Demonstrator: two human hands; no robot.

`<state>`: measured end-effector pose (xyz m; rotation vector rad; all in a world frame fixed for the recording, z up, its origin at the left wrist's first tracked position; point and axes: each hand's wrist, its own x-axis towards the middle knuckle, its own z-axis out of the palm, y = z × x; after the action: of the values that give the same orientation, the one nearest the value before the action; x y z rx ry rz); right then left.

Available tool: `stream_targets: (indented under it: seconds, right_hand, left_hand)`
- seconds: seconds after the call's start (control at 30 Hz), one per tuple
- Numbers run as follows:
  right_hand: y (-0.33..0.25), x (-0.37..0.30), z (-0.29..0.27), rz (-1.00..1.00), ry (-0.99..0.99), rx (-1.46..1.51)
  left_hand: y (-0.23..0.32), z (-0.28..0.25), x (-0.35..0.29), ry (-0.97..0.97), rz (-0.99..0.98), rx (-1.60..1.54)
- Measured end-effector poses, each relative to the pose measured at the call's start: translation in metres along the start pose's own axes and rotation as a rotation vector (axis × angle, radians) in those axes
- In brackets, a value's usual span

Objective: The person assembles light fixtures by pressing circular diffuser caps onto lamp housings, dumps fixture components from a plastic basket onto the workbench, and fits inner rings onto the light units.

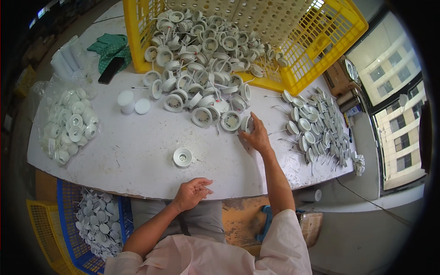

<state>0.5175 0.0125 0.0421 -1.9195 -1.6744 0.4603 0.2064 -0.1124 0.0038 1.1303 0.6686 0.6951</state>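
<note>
My right hand (258, 136) reaches out to the front right of a heap of round white lamp housings (201, 118). Its thumb and fingers are closed round the rim of one white lamp housing (246, 124), partly covered by the fingers. Close to the table's front edge hovers my left hand (192, 192), fingers loosely stretched and apart, nothing visible in it. Just beyond it, a single white ring-shaped part (183, 157) with a recessed centre lies on the white table (137, 172).
A tipped yellow crate (298, 85) spills the heap. Wired round pieces (316, 128) lie in rows at right. At left are a plastic bag of white rings (68, 121), stacked white discs (126, 101), a phone (111, 70) and green cloth (110, 46). A blue crate (66, 229) stands below.
</note>
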Motion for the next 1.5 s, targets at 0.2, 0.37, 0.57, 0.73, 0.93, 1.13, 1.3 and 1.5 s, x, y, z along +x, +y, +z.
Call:
stream_targets:
  seconds: [0.2,0.37,0.57,0.73,0.93,1.13,1.3,1.5]
  right_hand:
    - [0.004,-0.036,-0.051,-0.013,0.135,-0.117]
    - [-0.034,-0.098,-0.080,-0.280,0.272,-0.268]
    - [-0.136,-0.162,-0.061,-0.460,0.144,-0.103]
    - [-0.162,-0.181,-0.022,-0.598,0.060,0.025]
    - [-0.185,-0.187,0.011,-0.595,-0.063,0.227]
    - [-0.180,-0.188,0.027,-0.250,-0.376,0.782]
    - [-0.178,-0.190,0.048,-0.104,-0.359,0.873]
    - [-0.184,-0.181,0.058,-0.093,-0.291,0.612]
  left_hand:
    - [-0.003,0.002,-0.005,0.024,-0.001,0.001]
    - [0.007,0.008,-0.008,0.007,0.153,0.205]
    - [0.059,0.042,-0.007,0.157,0.509,0.373]
    - [0.053,0.030,-0.020,0.126,0.590,0.512]
    - [0.056,0.005,-0.057,0.136,0.460,0.175]
    - [0.040,-0.017,-0.073,0.258,0.414,0.125]
    - [0.042,-0.023,-0.079,0.269,0.316,0.088]
    - [0.042,-0.030,-0.079,0.201,0.314,0.180]
